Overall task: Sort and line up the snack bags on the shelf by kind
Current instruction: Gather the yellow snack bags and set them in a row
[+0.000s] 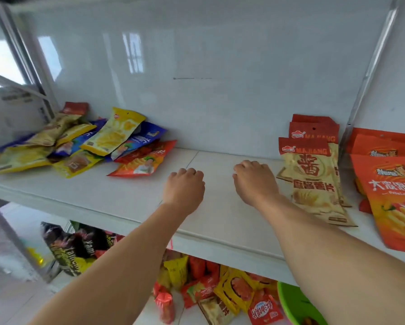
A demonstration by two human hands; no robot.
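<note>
On the white shelf (126, 198) a mixed heap of snack bags (84, 146) lies at the left: yellow, blue, beige and an orange-red one (145, 160) nearest the middle. At the right, beige bags with red tops (314, 174) lie lined up one behind another. Beside them lie orange bags (394, 198), also in a row. My left hand (185, 186) hovers over the bare middle of the shelf with fingers curled down, holding nothing. My right hand (255, 181) is likewise curled, just left of the beige row, not touching it.
A glossy white back panel (196, 78) closes the shelf. A metal upright (370, 73) stands at the right, behind the rows. The lower shelf holds more snack bags (220, 292) and a green bowl (295, 306). A cardboard box (11, 113) sits at far left.
</note>
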